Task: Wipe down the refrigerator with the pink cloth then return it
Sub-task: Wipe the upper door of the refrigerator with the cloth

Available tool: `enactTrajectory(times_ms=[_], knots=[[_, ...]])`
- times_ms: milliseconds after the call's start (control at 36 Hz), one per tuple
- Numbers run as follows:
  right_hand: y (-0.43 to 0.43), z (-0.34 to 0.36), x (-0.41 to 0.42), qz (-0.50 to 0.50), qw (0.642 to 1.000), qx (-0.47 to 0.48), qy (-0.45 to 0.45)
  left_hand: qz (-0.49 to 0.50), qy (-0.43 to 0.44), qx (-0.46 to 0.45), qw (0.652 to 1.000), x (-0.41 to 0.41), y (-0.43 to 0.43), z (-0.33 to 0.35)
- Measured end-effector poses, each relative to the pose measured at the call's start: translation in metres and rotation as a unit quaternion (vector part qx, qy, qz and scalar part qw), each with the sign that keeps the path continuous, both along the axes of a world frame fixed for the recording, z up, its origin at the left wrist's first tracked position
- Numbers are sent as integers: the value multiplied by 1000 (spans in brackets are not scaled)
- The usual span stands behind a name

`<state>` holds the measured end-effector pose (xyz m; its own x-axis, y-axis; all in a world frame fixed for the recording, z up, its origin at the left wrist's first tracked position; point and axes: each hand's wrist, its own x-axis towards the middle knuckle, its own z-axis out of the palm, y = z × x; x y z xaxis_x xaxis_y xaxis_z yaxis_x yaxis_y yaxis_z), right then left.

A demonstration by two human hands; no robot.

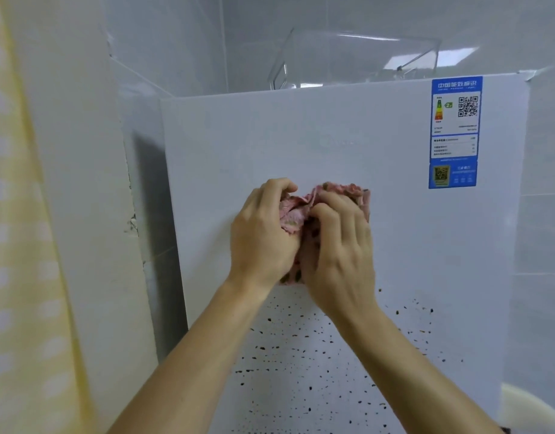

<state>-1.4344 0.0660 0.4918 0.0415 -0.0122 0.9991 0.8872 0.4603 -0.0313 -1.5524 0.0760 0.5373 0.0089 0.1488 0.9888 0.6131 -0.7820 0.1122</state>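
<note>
- Pink cloth [296, 211] bunched against the refrigerator [395, 230] door.
- Left hand [263, 236] and right hand [338, 245] both have fingers clamped on it.
- Dark specks [301, 364] dot the door nearer, below.

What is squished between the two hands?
The pink cloth, bunched between the left hand and right hand, before the refrigerator door, in the head view.

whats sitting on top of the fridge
A clear plastic container stands on top of the refrigerator. Its bottom is hidden behind the refrigerator's top edge, so whether anything lies in it cannot be seen.
</note>
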Motion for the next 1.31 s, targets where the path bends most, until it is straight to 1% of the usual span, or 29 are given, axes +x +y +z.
enactTrajectory(times_ms=[83,194,250,306,389,472,556,667,750,806,861,1000,1083,1194,1306], knots=[[15,-6,-1,-58,996,-61,-39,-18,18,10,1000,-8,3,2],[19,-5,1,-126,985,-88,-75,-45,62,63,995,-42,10,5],[21,-5,-1,-156,981,-87,-77,-36,37,91,995,-66,18,6],[26,-2,-7,-175,980,-81,-58,-4,-21,107,994,-91,29,5],[32,9,-26,-201,977,-71,-26,98,-80,118,985,-124,41,1],[37,20,-61,-191,979,-63,-33,186,-82,107,973,-151,50,-9],[43,18,-99,-171,981,-55,-69,230,-75,69,968,-176,61,-20],[47,0,-129,-151,979,-58,-124,244,-63,8,968,-199,73,-38],[47,-15,-142,-140,972,-71,-174,243,-44,8,969,-202,78,-43],[47,-25,-147,-139,966,-73,-207,239,-53,9,969,-200,79,-42],[47,-29,-147,-131,964,-68,-221,241,-57,10,969,-200,79,-42],[46,-25,-133,-107,970,-58,-211,238,-53,25,970,-196,77,-42],[43,-19,-122,-99,980,-54,-166,233,-36,59,970,-183,74,-42],[38,-10,-95,-112,986,-50,-112,213,-8,94,972,-155,69,-45],[32,-3,-57,-140,984,-51,-96,183,18,97,978,-124,66,-50]])
